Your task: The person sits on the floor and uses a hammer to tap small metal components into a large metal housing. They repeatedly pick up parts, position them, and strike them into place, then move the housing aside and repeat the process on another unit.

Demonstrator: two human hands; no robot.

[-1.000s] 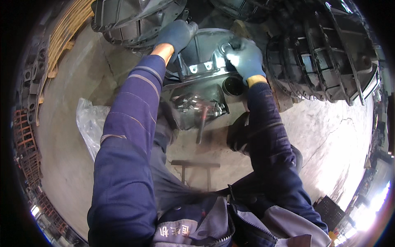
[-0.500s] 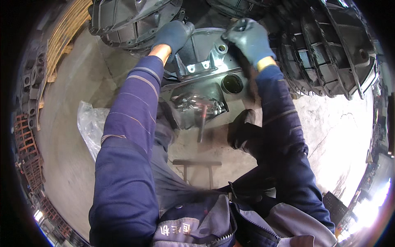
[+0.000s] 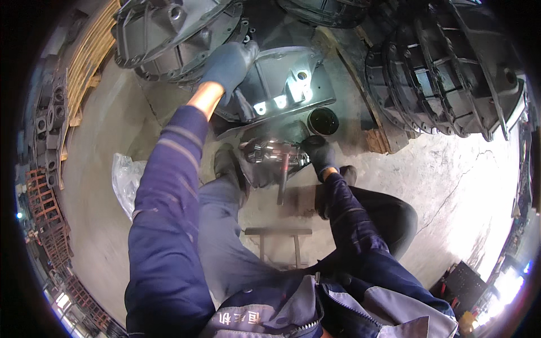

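Observation:
In a dark glove, my left hand [image 3: 230,65] is at the upper left edge of a dark metal housing [image 3: 276,76], its fingers bent closed. What they hold, if anything, is hidden. Lower down, my gloved right hand [image 3: 319,153] reaches to the right end of a tray of shiny bolt-like metal parts [image 3: 270,152]. Its fingers are blurred and partly hidden. A hammer [image 3: 283,179] with a reddish part lies across the tray's front edge, handle toward me. Just behind my right hand stands a round dark can [image 3: 323,121].
Large ribbed castings stand at the upper left [image 3: 180,42] and right [image 3: 439,73]. Wooden beams [image 3: 375,138] lie beside the right one. A small metal stool [image 3: 278,231] is between my legs. A clear plastic bag [image 3: 127,180] lies on the floor at left.
My right hand has left the housing's upper right side and come down toward me to the tray. My left hand stays by the housing, shifted slightly down and left.

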